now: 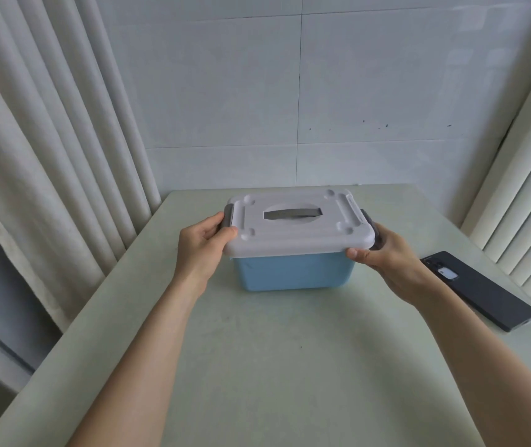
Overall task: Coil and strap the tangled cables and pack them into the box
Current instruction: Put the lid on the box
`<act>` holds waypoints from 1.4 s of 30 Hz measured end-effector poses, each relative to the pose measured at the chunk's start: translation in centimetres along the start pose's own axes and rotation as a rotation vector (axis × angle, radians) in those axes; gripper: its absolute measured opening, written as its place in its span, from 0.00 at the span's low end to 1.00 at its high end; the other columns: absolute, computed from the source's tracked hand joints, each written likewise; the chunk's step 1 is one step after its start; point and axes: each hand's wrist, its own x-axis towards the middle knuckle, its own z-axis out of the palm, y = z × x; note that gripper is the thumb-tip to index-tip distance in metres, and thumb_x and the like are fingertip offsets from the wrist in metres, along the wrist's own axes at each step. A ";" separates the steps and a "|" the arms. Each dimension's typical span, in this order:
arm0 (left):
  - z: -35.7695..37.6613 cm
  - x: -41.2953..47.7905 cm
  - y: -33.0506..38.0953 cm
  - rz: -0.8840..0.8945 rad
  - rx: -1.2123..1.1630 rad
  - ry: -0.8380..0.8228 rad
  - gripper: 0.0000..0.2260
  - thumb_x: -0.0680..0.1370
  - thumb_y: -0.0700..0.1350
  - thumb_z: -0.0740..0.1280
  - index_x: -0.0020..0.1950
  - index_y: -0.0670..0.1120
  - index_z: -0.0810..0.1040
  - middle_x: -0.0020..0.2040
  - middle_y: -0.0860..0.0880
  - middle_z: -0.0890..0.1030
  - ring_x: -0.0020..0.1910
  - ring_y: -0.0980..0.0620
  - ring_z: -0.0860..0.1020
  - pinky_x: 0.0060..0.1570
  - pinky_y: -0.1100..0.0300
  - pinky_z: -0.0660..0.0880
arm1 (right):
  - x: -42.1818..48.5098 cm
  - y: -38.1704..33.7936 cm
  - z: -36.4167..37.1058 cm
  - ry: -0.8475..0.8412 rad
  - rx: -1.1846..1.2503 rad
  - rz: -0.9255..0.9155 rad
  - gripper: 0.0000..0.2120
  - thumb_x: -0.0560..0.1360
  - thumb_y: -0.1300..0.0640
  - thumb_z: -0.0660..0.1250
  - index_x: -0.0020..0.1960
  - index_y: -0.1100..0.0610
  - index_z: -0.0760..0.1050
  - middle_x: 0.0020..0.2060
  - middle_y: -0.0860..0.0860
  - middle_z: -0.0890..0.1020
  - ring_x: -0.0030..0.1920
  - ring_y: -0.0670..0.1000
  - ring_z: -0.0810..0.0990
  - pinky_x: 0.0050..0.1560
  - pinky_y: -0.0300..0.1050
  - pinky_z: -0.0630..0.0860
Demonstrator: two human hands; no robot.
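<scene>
The box [293, 272] stands on the bench [274, 366], towards its far edge and roughly centred. Its body is smooth light-blue plastic, rectangular with rounded corners and walls tapering slightly downwards. The lid [293, 237] is seated on top: pale grey moulded plastic, wider than the body, with a rolled rim, raised ribs along both short sides and round dimples at the corners. A flat dark-grey handle [291, 214] lies in an oval recess at the lid's centre.

The left hand [201, 250] holds the box's left end. Its grip is closed on the left latch [228, 217], a dark-grey clip, with the thumb lying on the lid corner. The right hand [386, 256] holds the opposite end. Its grip is curled around the right latch [367, 219], with the thumb tip against the underside of the lid rim.

The bench surface is matt, pale green and faintly mottled. A flat black phone [483, 291] lies near its right edge. Pleated cream curtains [48, 140] hang at the left, and large white glossy tiles [338, 91] cover the wall behind.
</scene>
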 end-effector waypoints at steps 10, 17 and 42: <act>0.6 -0.5 0.4 0.052 0.021 0.026 0.21 0.76 0.40 0.69 0.32 0.66 0.80 0.45 0.53 0.75 0.44 0.54 0.70 0.47 0.56 0.67 | 0.0 -0.3 -0.3 -0.001 -0.041 0.021 0.43 0.70 0.60 0.78 0.77 0.40 0.62 0.70 0.38 0.73 0.69 0.45 0.75 0.72 0.59 0.68; 0.6 -0.3 0.3 0.069 0.050 0.006 0.19 0.74 0.43 0.68 0.32 0.67 0.79 0.45 0.54 0.74 0.45 0.55 0.70 0.48 0.56 0.67 | 0.2 -0.5 -0.6 -0.004 -0.087 0.024 0.44 0.70 0.59 0.77 0.79 0.44 0.60 0.69 0.38 0.75 0.66 0.47 0.78 0.65 0.59 0.75; 0.6 1.6 0.2 -0.062 0.106 -0.233 0.23 0.68 0.52 0.80 0.58 0.48 0.77 0.50 0.54 0.82 0.49 0.52 0.79 0.49 0.58 0.76 | 1.3 0.2 1.4 0.154 -0.034 0.083 0.40 0.71 0.53 0.78 0.77 0.47 0.62 0.67 0.45 0.77 0.58 0.48 0.82 0.61 0.55 0.78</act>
